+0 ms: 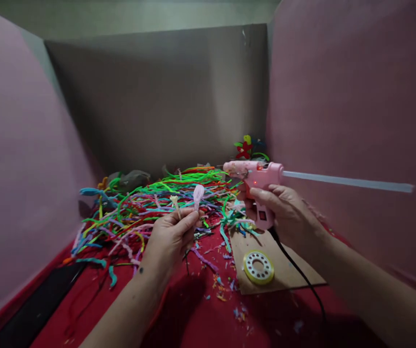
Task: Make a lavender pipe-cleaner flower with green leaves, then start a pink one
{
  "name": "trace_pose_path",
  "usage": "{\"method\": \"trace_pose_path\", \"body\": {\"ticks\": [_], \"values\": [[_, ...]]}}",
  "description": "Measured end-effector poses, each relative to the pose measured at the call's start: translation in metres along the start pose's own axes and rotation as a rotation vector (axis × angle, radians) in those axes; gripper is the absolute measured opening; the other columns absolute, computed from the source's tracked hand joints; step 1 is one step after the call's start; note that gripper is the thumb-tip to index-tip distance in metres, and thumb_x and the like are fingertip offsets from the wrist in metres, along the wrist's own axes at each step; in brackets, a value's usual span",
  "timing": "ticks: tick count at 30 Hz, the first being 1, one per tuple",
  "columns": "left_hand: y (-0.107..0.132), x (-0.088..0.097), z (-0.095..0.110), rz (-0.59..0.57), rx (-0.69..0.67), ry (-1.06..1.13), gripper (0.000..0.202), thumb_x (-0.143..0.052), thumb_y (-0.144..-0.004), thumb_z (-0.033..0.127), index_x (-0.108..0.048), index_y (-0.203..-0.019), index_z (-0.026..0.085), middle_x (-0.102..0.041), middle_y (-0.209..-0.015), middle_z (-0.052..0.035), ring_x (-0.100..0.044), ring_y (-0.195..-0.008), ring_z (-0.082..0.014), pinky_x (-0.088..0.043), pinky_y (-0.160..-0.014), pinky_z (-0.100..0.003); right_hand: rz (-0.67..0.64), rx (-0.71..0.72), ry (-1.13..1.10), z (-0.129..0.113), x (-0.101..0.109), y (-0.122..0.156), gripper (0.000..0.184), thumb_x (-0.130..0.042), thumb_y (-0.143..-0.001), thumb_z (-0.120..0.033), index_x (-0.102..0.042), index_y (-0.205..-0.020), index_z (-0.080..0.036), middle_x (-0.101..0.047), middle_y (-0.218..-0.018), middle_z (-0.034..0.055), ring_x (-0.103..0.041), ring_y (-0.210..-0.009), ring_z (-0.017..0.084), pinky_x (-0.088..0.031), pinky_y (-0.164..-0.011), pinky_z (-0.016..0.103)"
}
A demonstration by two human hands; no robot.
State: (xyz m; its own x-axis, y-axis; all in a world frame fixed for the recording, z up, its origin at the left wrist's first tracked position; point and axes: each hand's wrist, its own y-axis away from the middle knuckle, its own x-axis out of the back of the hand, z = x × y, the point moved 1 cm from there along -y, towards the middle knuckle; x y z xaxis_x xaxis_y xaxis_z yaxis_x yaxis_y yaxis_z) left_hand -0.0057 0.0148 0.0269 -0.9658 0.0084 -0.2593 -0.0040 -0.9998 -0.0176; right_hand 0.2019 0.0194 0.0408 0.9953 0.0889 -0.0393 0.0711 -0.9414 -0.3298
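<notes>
My left hand (171,234) is closed in a pinch on a pale lilac pipe-cleaner petal (198,194), which stands upright above the thumb. A small cream flower centre (174,200) on a thin stem also rises from this hand, behind the thumb. My right hand (284,205) is wrapped round the handle of a pink glue gun (266,176). Its nozzle points left, above and to the right of the petal, apart from it. A long translucent glue stick (349,181) sticks out of the back, and a small red light glows on the body.
Many coloured pipe cleaners (128,212) lie heaped on the red cloth (208,319). A yellow tape roll (259,267) rests on a brown board (295,266); the gun's black cord (297,270) crosses it. Finished-looking flowers (244,149) stand at the back. Panels (157,96) enclose the workspace.
</notes>
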Motion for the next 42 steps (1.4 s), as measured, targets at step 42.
{"method": "trace_pose_path", "body": {"ticks": [42], "values": [[-0.005, -0.001, -0.019, 0.043, -0.010, -0.120, 0.022, -0.069, -0.068, 0.033, -0.065, -0.076, 0.014, -0.043, -0.052, 0.0047, -0.026, -0.040, -0.0029, -0.016, -0.039, -0.019, -0.222, -0.115, 0.127, 0.045, -0.001, 0.034, 0.036, -0.053, -0.079, -0.050, -0.059, -0.067, -0.017, -0.045, -0.053, 0.0002, -0.037, -0.045, 0.009, -0.028, -0.037, 0.021]]}}
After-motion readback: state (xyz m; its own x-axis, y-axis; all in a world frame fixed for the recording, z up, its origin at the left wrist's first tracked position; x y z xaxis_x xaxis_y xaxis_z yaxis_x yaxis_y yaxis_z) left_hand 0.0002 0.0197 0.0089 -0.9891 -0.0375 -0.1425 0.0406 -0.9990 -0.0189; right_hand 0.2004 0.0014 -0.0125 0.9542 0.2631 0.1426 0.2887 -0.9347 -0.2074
